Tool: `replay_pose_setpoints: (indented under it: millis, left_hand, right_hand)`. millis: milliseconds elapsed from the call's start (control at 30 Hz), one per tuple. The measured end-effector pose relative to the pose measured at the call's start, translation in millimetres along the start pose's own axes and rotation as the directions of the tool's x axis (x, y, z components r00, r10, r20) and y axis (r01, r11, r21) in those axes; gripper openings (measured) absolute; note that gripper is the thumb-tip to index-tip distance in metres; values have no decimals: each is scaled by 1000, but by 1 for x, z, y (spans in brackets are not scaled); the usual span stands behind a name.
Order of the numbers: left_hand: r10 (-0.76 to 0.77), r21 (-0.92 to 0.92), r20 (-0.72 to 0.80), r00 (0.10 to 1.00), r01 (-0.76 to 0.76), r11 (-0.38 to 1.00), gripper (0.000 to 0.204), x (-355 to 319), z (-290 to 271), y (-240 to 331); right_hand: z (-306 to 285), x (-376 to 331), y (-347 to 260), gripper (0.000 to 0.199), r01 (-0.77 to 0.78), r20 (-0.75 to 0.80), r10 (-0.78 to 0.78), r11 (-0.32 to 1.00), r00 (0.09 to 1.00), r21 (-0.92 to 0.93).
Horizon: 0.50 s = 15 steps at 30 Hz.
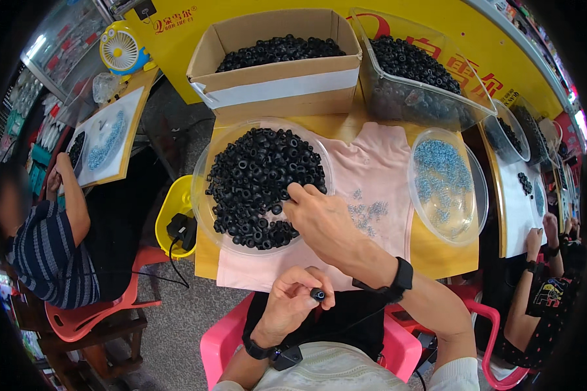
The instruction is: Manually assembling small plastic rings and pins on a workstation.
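Observation:
My left hand [288,305] is closed, low in front of my lap. Its thumb and fingers pinch a small black hollow plastic piece [317,294], whose round end faces up. My right hand [323,221] reaches over the right side of a round clear tray [204,228]. Its fingertips are drawn together at the heap of black hollow plastic pieces [261,176]; what they hold, if anything, is hidden. Under the tray lies a pink cloth [362,159], with several tiny clear-blue pieces [370,214] scattered right of my right hand.
A cardboard box [280,88] and a clear bin [404,107] of black pieces stand behind. At right is a clear tray [463,234] with light-blue pieces [442,173]. A yellow bucket [165,228] holds a black adapter [181,229]. People work at tables on both sides.

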<state>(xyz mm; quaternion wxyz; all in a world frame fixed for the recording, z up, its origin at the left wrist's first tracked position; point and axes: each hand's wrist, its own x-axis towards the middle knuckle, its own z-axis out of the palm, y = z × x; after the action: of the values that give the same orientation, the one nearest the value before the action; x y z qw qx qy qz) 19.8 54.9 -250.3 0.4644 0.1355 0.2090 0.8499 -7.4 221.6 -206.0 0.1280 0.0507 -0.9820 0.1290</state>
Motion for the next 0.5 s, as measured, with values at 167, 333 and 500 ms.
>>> replay_pose_setpoints:
  millis: [167,333,500]
  left_hand:
    - [-2,32,1,1000,2,999,20,-1,-3,2]
    - [17,45,0,1000,-17,999,20,-1,1,1]
    - [-25,150,-86,996,37,988,17,-3,6,2]
  right_hand:
    - [8,7,-3,9,-29,45,32,997,998,-77]
    - [-3,4,1,8,-86,-66,91,994,994,72]
    - [-39,-56,-2,13,-170,-95,214,924,972,343]
